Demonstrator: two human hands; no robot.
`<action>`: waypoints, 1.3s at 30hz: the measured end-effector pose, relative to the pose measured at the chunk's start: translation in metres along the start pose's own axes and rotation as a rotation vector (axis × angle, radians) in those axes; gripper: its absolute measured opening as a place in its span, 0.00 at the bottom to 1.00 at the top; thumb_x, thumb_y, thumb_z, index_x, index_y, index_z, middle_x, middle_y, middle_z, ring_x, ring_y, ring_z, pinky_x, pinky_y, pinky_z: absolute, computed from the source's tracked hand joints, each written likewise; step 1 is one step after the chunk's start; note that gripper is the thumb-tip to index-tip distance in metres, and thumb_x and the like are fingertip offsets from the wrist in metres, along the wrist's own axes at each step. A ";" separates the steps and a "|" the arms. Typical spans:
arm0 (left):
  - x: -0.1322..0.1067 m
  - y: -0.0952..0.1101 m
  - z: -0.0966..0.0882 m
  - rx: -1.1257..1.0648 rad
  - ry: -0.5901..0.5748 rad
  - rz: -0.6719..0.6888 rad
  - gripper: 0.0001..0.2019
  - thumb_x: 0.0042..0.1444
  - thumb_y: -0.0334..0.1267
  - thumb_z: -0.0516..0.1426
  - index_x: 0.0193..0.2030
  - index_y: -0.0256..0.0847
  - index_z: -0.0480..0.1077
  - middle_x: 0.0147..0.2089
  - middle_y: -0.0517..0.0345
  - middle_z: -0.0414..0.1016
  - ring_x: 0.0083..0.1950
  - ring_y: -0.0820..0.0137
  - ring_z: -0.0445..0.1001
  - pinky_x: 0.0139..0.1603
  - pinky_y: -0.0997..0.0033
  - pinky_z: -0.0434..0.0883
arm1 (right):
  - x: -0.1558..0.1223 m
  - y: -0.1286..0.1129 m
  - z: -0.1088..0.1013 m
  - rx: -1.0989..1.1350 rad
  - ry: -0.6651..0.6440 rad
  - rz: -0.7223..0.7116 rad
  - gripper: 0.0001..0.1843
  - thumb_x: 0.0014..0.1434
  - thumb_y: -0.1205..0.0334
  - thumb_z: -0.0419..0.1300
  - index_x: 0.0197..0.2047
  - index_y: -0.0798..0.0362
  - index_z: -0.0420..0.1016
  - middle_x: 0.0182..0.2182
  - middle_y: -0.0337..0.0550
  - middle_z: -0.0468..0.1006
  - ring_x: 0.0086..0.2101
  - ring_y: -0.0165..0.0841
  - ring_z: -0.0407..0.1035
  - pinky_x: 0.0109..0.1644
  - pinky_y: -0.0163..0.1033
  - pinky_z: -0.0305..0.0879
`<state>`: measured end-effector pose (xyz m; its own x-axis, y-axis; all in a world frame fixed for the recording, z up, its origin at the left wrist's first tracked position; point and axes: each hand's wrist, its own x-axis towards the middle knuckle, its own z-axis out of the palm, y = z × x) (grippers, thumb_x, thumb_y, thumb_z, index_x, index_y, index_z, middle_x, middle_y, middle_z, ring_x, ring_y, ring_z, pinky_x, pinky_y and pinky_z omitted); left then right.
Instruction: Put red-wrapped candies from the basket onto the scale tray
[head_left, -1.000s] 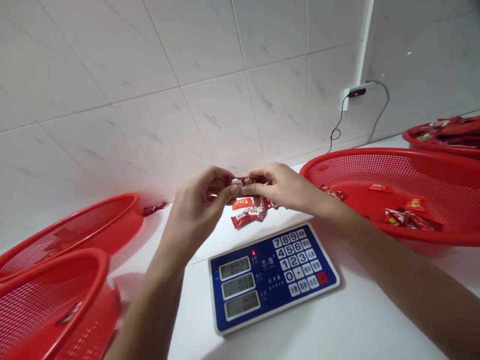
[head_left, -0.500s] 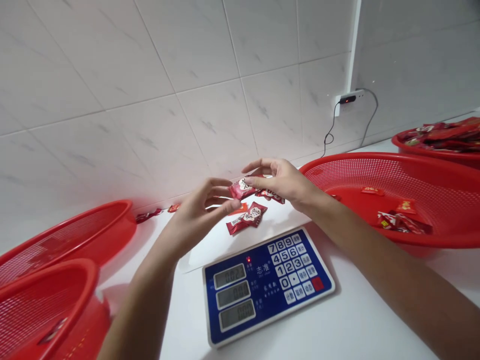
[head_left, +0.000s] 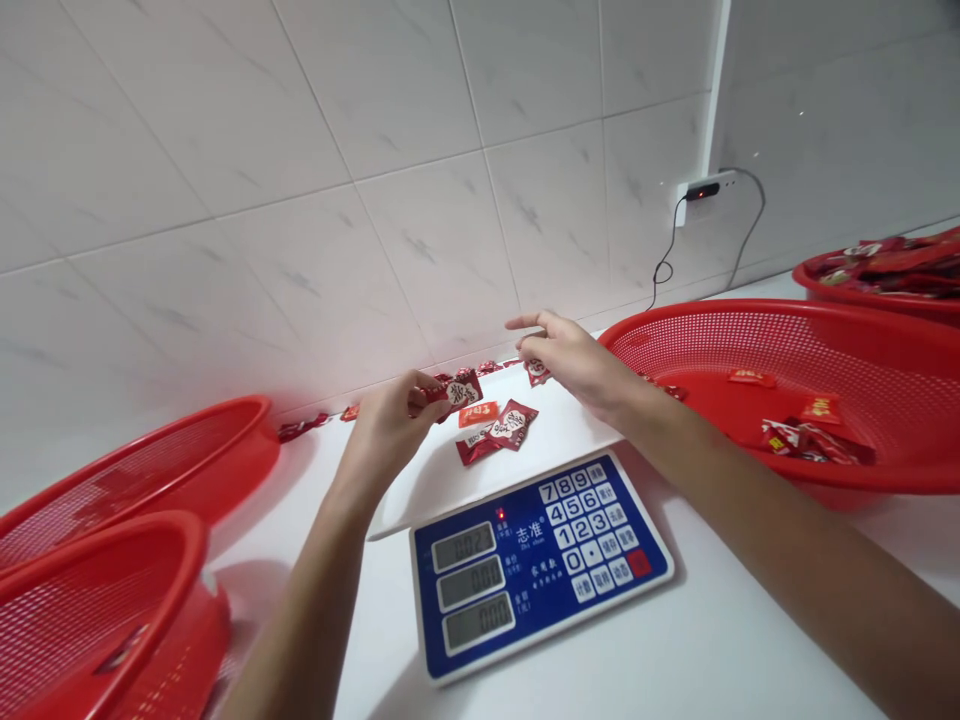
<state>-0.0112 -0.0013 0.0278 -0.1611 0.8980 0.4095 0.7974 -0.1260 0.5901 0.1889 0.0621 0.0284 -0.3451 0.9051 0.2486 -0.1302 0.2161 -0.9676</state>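
My left hand (head_left: 391,415) is closed on a dark red wrapped candy (head_left: 463,392) with white lettering, pinched between thumb and fingers above the scale. Over the right side of the white weighing pan (head_left: 427,490), my right hand (head_left: 559,355) curls round another red wrapped candy (head_left: 536,372), its index finger stretched to the left. Below the hands, an orange-red candy (head_left: 478,413) and a dark red candy (head_left: 514,424) lie on the pan, the latter overlapping another packet. The scale's blue panel (head_left: 540,580) faces me, with lit displays and a keypad.
Red mesh baskets stand at left (head_left: 247,450) and front left (head_left: 172,560). On the right, a larger basket (head_left: 750,320) holds several candies; a fuller one (head_left: 806,285) sits behind it. More candies (head_left: 304,427) line the wall. A cable (head_left: 664,270) hangs from a socket.
My left hand has taken a candy from between the hands and closed on it. My right hand has moved slightly right and up, with a candy still under its fingers.
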 end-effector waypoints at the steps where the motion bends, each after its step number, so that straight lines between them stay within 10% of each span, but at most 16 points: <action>1: 0.000 -0.001 0.001 0.004 -0.016 0.010 0.10 0.49 0.44 0.62 0.32 0.42 0.70 0.25 0.56 0.77 0.28 0.64 0.77 0.31 0.66 0.70 | 0.000 0.000 0.000 0.013 -0.003 -0.007 0.21 0.50 0.73 0.54 0.49 0.54 0.67 0.32 0.40 0.69 0.29 0.29 0.63 0.33 0.37 0.61; 10: -0.004 0.008 -0.007 0.122 -0.014 0.036 0.13 0.52 0.50 0.62 0.38 0.43 0.74 0.43 0.51 0.80 0.42 0.60 0.78 0.42 0.61 0.73 | -0.009 -0.008 0.010 0.195 0.010 0.075 0.20 0.51 0.79 0.52 0.46 0.54 0.70 0.35 0.39 0.68 0.28 0.24 0.61 0.34 0.34 0.61; 18: -0.038 0.064 -0.005 0.126 0.154 0.605 0.13 0.54 0.37 0.64 0.46 0.46 0.72 0.44 0.60 0.76 0.42 0.71 0.76 0.41 0.72 0.74 | -0.029 -0.021 0.024 0.382 -0.219 0.042 0.14 0.59 0.77 0.52 0.47 0.55 0.67 0.41 0.43 0.72 0.36 0.28 0.70 0.41 0.34 0.69; 26: -0.025 0.045 -0.012 -0.156 0.282 0.293 0.04 0.58 0.37 0.60 0.33 0.42 0.74 0.30 0.63 0.78 0.32 0.74 0.77 0.33 0.78 0.73 | -0.022 -0.015 0.020 0.257 -0.444 -0.115 0.08 0.67 0.62 0.52 0.41 0.54 0.71 0.40 0.45 0.77 0.44 0.32 0.72 0.54 0.41 0.67; 32: -0.025 0.047 -0.009 -0.169 0.136 0.259 0.08 0.54 0.43 0.62 0.38 0.42 0.73 0.35 0.59 0.80 0.36 0.70 0.79 0.36 0.74 0.74 | -0.023 -0.010 0.015 -0.330 -0.150 -0.510 0.02 0.62 0.66 0.58 0.38 0.55 0.72 0.33 0.40 0.77 0.34 0.29 0.70 0.38 0.36 0.64; 39: -0.023 0.043 -0.011 -0.074 0.063 0.235 0.09 0.54 0.43 0.61 0.32 0.41 0.68 0.29 0.60 0.77 0.31 0.68 0.77 0.33 0.69 0.73 | -0.022 -0.006 0.017 -0.473 -0.183 -0.556 0.04 0.62 0.69 0.56 0.36 0.54 0.72 0.28 0.36 0.73 0.28 0.26 0.63 0.33 0.35 0.58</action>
<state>0.0204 -0.0318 0.0514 -0.0144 0.8128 0.5823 0.7731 -0.3603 0.5220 0.1812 0.0344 0.0293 -0.4991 0.5500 0.6696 0.0686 0.7954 -0.6022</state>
